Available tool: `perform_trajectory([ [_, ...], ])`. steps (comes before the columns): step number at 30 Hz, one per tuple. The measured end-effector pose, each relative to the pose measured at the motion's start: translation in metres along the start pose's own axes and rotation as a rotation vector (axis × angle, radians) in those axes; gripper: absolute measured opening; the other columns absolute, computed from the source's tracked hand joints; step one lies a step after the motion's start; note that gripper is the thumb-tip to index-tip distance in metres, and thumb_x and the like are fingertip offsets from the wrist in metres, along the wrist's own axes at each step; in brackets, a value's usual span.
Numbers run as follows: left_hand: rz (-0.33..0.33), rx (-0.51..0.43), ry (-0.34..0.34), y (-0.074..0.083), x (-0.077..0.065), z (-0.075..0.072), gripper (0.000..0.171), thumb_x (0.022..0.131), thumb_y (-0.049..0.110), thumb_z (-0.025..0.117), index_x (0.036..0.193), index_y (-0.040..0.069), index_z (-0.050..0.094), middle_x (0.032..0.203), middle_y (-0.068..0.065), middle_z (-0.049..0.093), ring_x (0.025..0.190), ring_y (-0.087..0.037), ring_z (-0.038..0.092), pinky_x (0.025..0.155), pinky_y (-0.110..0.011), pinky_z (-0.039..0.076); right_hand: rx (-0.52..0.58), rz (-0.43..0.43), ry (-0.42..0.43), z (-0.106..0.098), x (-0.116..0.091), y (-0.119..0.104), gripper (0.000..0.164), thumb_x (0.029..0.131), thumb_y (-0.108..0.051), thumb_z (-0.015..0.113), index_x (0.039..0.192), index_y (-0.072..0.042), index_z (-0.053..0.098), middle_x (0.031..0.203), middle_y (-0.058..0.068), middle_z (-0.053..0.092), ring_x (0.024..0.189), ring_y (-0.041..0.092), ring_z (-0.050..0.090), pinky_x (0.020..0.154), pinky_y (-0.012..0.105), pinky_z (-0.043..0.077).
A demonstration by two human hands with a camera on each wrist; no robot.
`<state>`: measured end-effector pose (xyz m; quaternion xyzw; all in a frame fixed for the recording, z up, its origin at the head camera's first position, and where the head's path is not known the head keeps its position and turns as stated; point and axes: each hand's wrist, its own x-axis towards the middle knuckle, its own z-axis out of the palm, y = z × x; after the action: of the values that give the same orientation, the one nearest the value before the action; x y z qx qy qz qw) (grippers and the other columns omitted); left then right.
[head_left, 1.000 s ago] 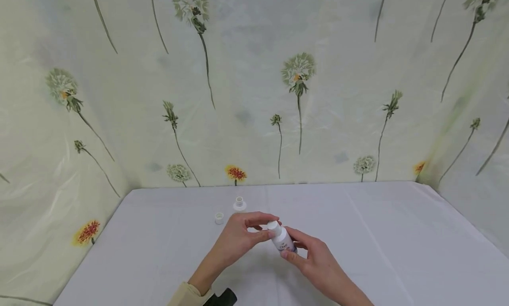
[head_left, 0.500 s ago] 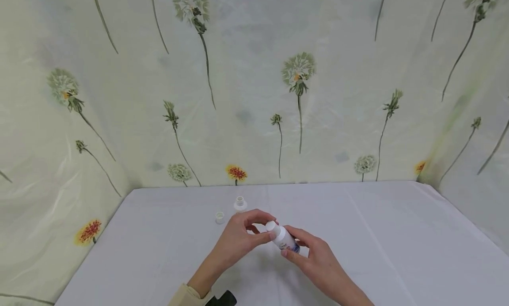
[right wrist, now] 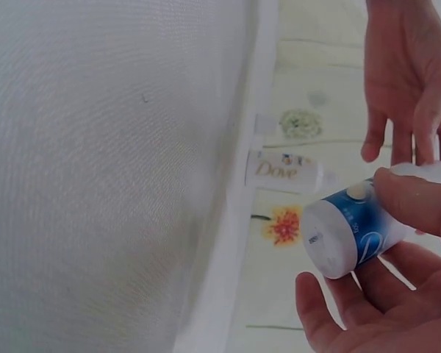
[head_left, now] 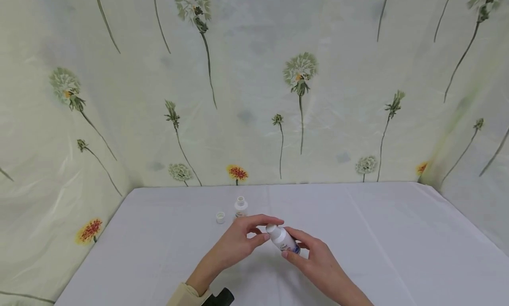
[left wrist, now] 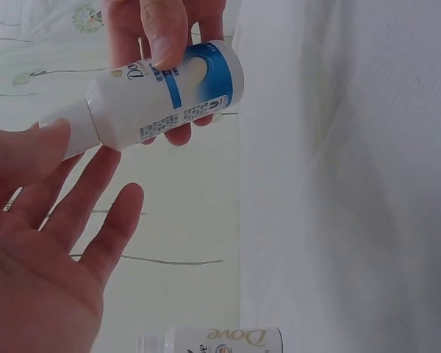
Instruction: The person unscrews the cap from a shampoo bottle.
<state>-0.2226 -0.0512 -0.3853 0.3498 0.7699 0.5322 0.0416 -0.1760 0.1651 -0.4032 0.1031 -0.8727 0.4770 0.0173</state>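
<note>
A small white Dove bottle (head_left: 284,239) with a blue-printed lower part is tilted above the table, its white cap (head_left: 272,229) toward the left. My right hand (head_left: 318,257) grips its body, thumb on the near side and fingers behind. At the cap is my left hand (head_left: 242,239): the thumb (left wrist: 48,143) lies against its side and the index finger reaches over its far side. The other left fingers spread loosely in the left wrist view. Behind the left hand stands a second white Dove bottle (head_left: 241,206), uncapped, its lower part partly hidden in the head view.
A loose white cap (head_left: 220,217) lies left of the standing bottle. A white cloth covers the table (head_left: 377,235). Flower-printed sheeting (head_left: 254,138) rises behind and at both sides. A black device (head_left: 219,297) sits at the left wrist by the cream sleeve (head_left: 188,296).
The left index finger has straightened and extended farther over the cap, and the left thumb has shifted slightly left and down. The right hand's grip on the bottle stays almost the same.
</note>
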Motion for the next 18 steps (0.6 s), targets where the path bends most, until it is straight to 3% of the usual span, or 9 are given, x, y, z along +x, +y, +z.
perform_trajectory([
  [9,-0.001,0.055,0.016,-0.0001,-0.0004,-0.0016,0.034,0.093,0.004,0.066,0.123,0.019,0.069,0.117,0.016,0.067,0.111,-0.007,0.059,0.085,-0.029,0.050,0.008,-0.053,-0.012,-0.0030,-0.0002,0.0039,0.047,0.085,-0.026,0.078,0.129,-0.021,0.064,0.119,-0.004,0.065,0.097,0.016,0.059,0.082,0.038,0.048],
  [18,-0.101,0.052,0.104,0.0030,-0.0018,-0.0026,0.030,0.086,0.020,0.077,0.116,0.022,0.074,0.110,0.017,0.070,0.101,-0.008,0.061,0.078,-0.033,0.051,-0.023,-0.038,0.067,-0.0011,-0.0022,0.0019,0.046,0.081,-0.021,0.082,0.123,-0.032,0.067,0.115,-0.011,0.066,0.095,0.012,0.059,0.087,0.043,0.048],
])
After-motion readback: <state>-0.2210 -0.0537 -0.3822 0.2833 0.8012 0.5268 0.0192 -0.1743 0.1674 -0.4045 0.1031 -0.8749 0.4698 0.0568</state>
